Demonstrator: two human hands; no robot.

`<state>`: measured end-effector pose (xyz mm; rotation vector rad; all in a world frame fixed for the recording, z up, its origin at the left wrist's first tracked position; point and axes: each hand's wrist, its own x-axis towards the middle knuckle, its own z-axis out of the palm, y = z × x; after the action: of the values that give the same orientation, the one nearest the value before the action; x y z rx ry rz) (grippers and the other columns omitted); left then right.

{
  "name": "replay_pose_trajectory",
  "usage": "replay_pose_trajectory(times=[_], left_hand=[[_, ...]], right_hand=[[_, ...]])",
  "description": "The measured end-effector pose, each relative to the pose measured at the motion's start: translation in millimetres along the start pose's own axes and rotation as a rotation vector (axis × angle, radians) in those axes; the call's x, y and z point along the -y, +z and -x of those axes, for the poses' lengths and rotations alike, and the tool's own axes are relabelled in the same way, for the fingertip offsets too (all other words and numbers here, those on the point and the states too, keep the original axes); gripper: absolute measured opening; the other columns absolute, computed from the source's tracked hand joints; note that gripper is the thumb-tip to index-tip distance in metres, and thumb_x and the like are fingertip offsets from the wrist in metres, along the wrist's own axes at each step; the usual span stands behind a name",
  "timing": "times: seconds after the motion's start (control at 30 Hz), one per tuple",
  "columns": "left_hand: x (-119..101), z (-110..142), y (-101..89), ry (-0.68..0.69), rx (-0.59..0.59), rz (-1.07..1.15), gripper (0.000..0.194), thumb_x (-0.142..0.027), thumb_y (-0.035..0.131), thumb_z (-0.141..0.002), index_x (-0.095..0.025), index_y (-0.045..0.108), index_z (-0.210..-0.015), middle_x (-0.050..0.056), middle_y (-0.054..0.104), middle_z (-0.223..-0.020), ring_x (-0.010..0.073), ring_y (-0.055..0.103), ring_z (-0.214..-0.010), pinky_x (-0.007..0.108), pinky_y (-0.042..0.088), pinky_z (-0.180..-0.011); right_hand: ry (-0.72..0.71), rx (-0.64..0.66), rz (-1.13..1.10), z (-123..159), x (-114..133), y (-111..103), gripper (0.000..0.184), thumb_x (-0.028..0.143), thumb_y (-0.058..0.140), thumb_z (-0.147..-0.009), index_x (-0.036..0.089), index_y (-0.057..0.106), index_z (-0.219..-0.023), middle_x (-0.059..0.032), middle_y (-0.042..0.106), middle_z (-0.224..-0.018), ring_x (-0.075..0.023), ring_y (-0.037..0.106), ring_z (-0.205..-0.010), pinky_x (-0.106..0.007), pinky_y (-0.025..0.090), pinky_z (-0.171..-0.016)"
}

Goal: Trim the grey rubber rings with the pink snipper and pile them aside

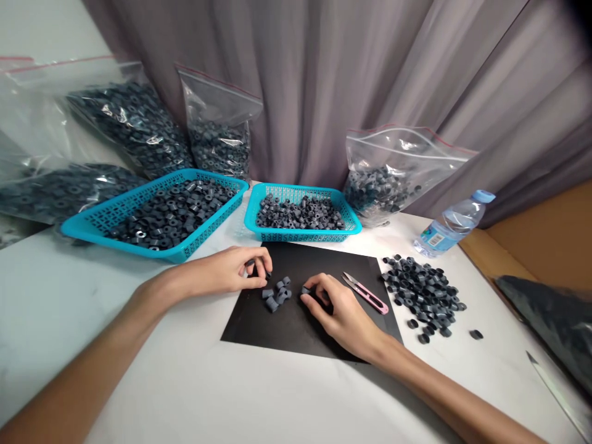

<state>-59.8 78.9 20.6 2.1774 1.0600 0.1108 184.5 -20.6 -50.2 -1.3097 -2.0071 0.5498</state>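
Note:
My left hand (240,269) is closed over the left part of a black mat (324,342), with a small dark rubber ring (269,275) showing at its fingertips. Its curled fingers partly hide what lies in the palm. Right of the mat's middle, my right hand (340,311) pinches a grey rubber ring (305,290) between thumb and index finger. Between the two hands lies a small cluster of grey rubber rings (272,303). Pink-handled thread snips (370,296) rest on the mat beyond my right hand, their points toward the back left.
Two turquoise baskets (185,251) (303,235) of dark rings stand behind the mat. Loose black rings (423,290) are heaped at right, near a water bottle (451,225). Zip bags (219,145) (383,185) of rings lean against the curtain (305,80). A blade-like strip (552,385) lies far right.

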Motion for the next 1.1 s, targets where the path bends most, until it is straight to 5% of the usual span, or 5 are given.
replay_pose_trajectory(times=[0.33, 0.47, 0.67, 1.1], left_hand=[[16.9, -12.9, 7.3, 0.059, -0.125, -0.053, 0.026, -0.045, 0.059, -0.089, -0.02, 0.061, -0.093, -0.001, 0.054, -0.075, 0.0162, 0.049, -0.07, 0.026, 0.036, -0.064], [-0.8, -12.3, 11.0, 0.108, -0.193, -0.044, 0.03, -0.049, 0.055, -0.092, -0.02, 0.062, -0.089, -0.002, 0.057, -0.078, 0.0151, 0.048, -0.071, 0.027, 0.037, -0.067], [-36.3, -7.7, 40.9, 0.185, -0.219, 0.146, 0.027, -0.049, 0.062, -0.089, -0.024, 0.062, -0.097, -0.006, 0.056, -0.075, 0.0119, 0.05, -0.067, 0.024, 0.04, -0.065], [-46.6, -9.7, 58.0, 0.266, -0.292, 0.323, 0.021, -0.035, 0.067, -0.087, -0.021, 0.067, -0.104, -0.003, 0.062, -0.083, 0.0107, 0.052, -0.07, 0.024, 0.044, -0.066]], right_hand=[[0.127, -0.128, -0.073, -1.2, -1.9, -0.8, 0.014, 0.029, 0.058, -0.094, 0.019, 0.06, -0.104, 0.0035, 0.049, -0.073, -0.0141, 0.049, -0.066, -0.028, 0.039, -0.064], [0.131, -0.207, -0.122, -1.8, 0.4, -1.3, 0.014, 0.031, 0.058, -0.094, 0.019, 0.062, -0.1, 0.0047, 0.045, -0.069, -0.0132, 0.045, -0.063, -0.027, 0.035, -0.061], [0.126, -0.386, -0.217, -0.7, 2.1, -3.6, 0.014, 0.033, 0.059, -0.094, 0.019, 0.061, -0.097, 0.006, 0.042, -0.068, -0.0111, 0.041, -0.06, -0.025, 0.034, -0.06], [0.069, -0.455, -0.278, 4.6, 1.9, -7.0, 0.01, 0.028, 0.059, -0.094, 0.02, 0.062, -0.1, 0.0061, 0.041, -0.068, -0.0104, 0.04, -0.061, -0.024, 0.035, -0.059]])
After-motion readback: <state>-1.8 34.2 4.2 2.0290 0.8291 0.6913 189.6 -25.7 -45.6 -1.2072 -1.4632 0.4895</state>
